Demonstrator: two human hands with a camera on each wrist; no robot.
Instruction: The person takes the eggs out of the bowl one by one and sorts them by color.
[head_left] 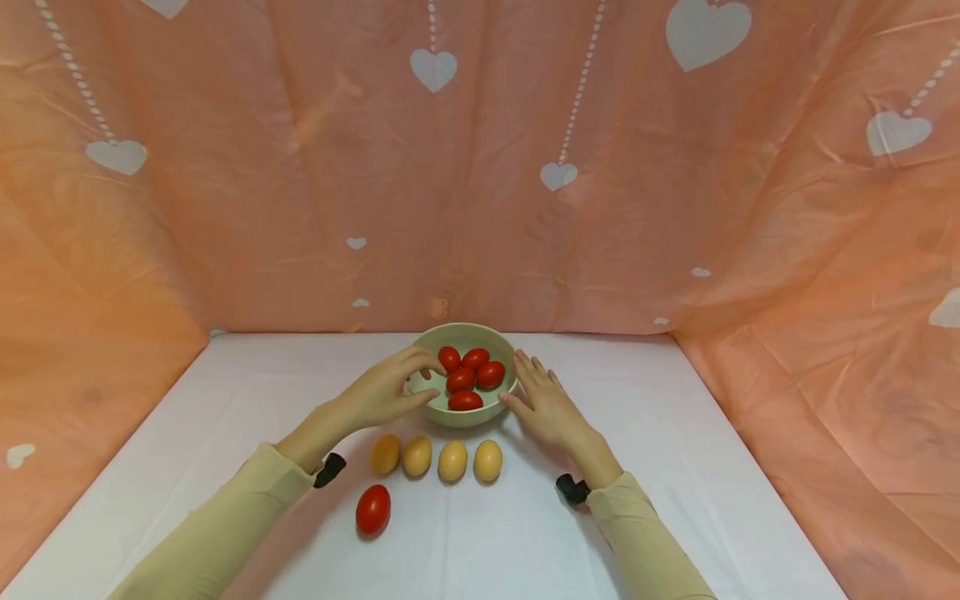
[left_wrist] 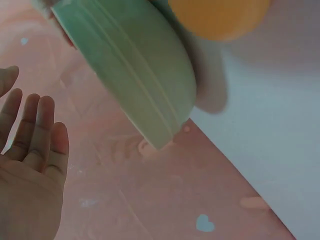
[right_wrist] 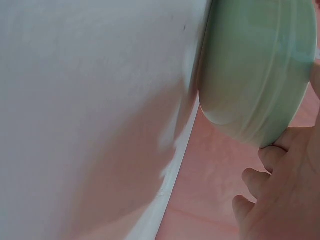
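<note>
A pale green bowl (head_left: 465, 417) stands at the back of the table with several red eggs (head_left: 461, 381) inside. Over its left rim hovers my left hand (head_left: 386, 387), fingers loosely bent and thumb apart, with nothing between them. In the left wrist view this hand (left_wrist: 35, 165) appears beside the bowl (left_wrist: 135, 65), its palm bare. My right hand (head_left: 551, 408) rests against the bowl's right side, fingers extended. The right wrist view has its fingertips touching the bowl's rim (right_wrist: 255, 70). Nothing is gripped by either hand.
Several yellow eggs (head_left: 452, 461) line up in front of the bowl. One more red egg (head_left: 373, 510) lies nearer, at the row's left end. A white cloth covers the table (head_left: 675, 500). Orange curtains (head_left: 480, 275) with hearts enclose the back and sides.
</note>
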